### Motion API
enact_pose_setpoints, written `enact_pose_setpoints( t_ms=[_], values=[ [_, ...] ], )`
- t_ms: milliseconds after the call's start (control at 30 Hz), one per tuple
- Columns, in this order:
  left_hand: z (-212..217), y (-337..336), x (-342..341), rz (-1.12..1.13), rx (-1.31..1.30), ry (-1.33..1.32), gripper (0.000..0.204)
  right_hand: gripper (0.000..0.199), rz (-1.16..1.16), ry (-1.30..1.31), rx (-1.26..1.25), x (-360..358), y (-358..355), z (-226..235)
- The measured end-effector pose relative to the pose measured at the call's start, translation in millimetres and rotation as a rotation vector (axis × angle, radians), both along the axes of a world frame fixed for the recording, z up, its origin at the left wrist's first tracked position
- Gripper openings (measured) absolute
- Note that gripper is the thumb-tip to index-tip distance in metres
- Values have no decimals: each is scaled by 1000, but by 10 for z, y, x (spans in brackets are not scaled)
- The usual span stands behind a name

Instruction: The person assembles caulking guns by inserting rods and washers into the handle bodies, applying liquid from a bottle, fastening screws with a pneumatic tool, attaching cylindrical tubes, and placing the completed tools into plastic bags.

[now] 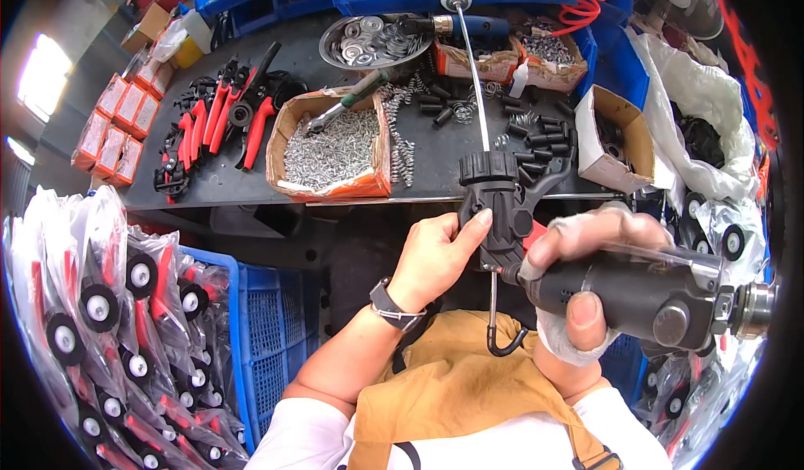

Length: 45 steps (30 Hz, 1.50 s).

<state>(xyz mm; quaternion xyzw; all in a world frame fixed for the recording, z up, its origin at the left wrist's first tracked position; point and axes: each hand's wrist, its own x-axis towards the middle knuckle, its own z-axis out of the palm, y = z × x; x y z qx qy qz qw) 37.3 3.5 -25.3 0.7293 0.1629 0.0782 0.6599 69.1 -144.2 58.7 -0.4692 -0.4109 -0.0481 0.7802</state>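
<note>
At the near edge of the bench (251, 187), the left hand (434, 256) is closed around a black plastic housing (496, 206), thumb pressed on its front face, holding it upright just off the bench. A thin steel rod (475, 68) runs up out of the housing's ribbed top cap to a small disc at the far side of the bench, and below the housing a wire ends in a black hook (506, 344). The right hand (578, 290), its thumb and fingers taped, is wrapped tightly around a dark pneumatic driver (649, 290), whose nose touches the lower right side of the housing. Judging by this, the housing is already on its rod and the fastening is in hand; whether the screw is seated cannot be seen, as the tip is hidden between tool and part. Supplies suggest much remains: a cardboard box of screws (331, 152) with a ratchet lying in it, a metal bowl of washers (374, 39), loose springs and black sleeves (536, 131) scattered on the bench, and red-handled cutters (222, 114) to the left. Bagged parts with small wheels (109, 303) are heaped beside a blue crate (268, 336) at the lower left.
</note>
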Motion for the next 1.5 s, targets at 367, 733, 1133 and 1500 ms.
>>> enact_pose_setpoints(
  t_ms=[367, 733, 1133, 1500],
  values=[
    [-150, -26, 8, 48, -12, -31, 55, 50, -17, 22, 30, 43, 49, -119],
    [262, 324, -108, 224, 1130, -266, 31, 64, -110, 230, 172, 41, -252, 113],
    [322, 979, -20, 454, 1339, -703, 27, 62, -1454, 333, -777, 868, -2485, -1493],
    [-81, 96, 93, -108, -312, -213, 61, 77, -1394, 681, -1081, 1632, -2554, -2142]
  ],
)
